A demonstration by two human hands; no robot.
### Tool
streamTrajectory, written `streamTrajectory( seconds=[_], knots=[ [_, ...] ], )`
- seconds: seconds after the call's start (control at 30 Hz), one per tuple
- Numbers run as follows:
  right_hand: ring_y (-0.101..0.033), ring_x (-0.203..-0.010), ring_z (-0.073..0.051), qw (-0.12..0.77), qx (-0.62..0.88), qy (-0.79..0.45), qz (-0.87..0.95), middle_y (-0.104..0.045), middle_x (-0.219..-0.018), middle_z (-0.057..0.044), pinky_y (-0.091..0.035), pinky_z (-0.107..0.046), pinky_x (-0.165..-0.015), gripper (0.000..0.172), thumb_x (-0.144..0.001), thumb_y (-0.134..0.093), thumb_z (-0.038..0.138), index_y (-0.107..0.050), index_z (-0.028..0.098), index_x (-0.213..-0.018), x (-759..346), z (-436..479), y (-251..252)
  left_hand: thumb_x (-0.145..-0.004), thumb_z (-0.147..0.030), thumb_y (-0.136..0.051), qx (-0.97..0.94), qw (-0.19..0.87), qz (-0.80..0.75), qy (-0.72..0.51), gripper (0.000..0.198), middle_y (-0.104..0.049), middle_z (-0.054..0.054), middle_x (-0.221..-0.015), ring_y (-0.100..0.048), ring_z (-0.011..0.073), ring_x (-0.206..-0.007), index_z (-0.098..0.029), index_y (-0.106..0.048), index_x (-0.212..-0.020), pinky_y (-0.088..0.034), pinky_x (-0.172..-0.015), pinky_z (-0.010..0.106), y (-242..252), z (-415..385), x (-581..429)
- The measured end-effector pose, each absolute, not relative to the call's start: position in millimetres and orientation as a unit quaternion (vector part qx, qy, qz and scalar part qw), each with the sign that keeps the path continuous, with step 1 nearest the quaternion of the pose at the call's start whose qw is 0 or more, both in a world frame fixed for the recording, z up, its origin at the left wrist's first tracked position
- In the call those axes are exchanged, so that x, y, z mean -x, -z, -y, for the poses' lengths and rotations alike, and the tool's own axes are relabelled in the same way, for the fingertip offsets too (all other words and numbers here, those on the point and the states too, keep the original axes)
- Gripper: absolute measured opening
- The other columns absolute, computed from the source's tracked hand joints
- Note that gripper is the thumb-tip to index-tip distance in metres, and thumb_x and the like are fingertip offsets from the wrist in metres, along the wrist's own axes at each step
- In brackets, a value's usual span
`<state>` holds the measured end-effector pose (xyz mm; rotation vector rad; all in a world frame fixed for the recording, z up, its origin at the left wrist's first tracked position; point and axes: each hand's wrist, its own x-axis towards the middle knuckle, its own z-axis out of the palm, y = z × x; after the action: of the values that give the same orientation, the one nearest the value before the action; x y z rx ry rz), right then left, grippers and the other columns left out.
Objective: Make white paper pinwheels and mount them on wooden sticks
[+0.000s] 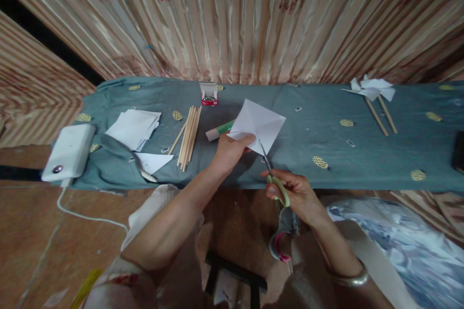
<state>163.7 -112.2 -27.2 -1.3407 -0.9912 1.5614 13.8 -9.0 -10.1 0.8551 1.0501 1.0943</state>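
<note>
A square sheet of white paper (266,118), creased along its diagonals, is held up over the cloth in my left hand (232,149), thumb on top. My right hand (292,190) grips the pale green handles of a pair of scissors (278,188). Their blades reach into the near corner of the paper, pointing toward its middle. Partly under the paper lies a green and white glue stick (217,131). Left of it is a bundle of thin wooden sticks (189,140), with a small red and white open box (209,96) of shiny metal bits behind.
Stacked white paper (132,125) and a folded white piece (154,161) lie on the left. A white power bank (70,149) with a cable sits at the table's left end. White paper pinwheels (373,89) on sticks rest at the back right. A corrugated wall (232,24) rises behind.
</note>
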Motion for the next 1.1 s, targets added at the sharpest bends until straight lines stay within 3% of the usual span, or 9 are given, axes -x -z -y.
streamTrajectory(
  seconds=[1.1],
  knots=[
    [-0.05,-0.053,-0.009,0.419,0.546,-0.61,0.393,-0.058,-0.059,0.003,-0.044,-0.023,-0.05,0.042,-0.058,-0.081,0.049,-0.072,0.019,-0.085,-162.0,109.5,21.4,-0.051,-0.021,-0.072,-0.404,0.645,-0.482,-0.434,0.018,-0.062,-0.001,-0.06,-0.054,0.0128,-0.056,-0.015,-0.062,-0.064,-0.044,-0.051,0.024,7.0,13.0,-14.9]
  ],
)
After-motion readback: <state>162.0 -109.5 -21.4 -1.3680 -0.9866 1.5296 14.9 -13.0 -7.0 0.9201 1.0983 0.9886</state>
